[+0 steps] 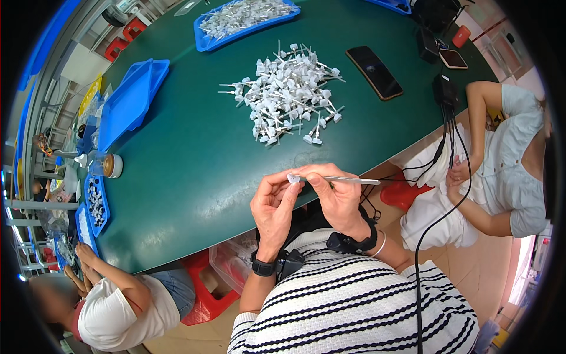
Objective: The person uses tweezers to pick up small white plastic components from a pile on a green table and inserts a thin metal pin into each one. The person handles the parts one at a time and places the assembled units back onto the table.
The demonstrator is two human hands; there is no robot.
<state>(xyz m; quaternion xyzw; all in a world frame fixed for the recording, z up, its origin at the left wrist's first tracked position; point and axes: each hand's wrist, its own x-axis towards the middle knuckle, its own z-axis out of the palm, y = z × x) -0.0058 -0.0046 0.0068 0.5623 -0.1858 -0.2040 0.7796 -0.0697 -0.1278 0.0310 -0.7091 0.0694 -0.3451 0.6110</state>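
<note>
Near the table's front edge, my left hand (274, 203) pinches a small white plastic part (293, 178) between thumb and fingertips. My right hand (340, 203) is closed on a slim silver metal tool (359, 180), whose wider end sticks out to the right. The tool's other end meets the white part, but the fingers hide just how they touch. Beyond my hands lies a loose pile of white plastic parts with thin stems (292, 94), apparently of the same kind.
A blue tray of similar parts (203, 42) stands at the back. Stacked blue trays (127, 106), a jar (112, 166) and a tray of small dark and white pieces (97, 203) line the left. A phone (374, 72) lies right, near black cables (446, 91). Co-workers sit on both sides.
</note>
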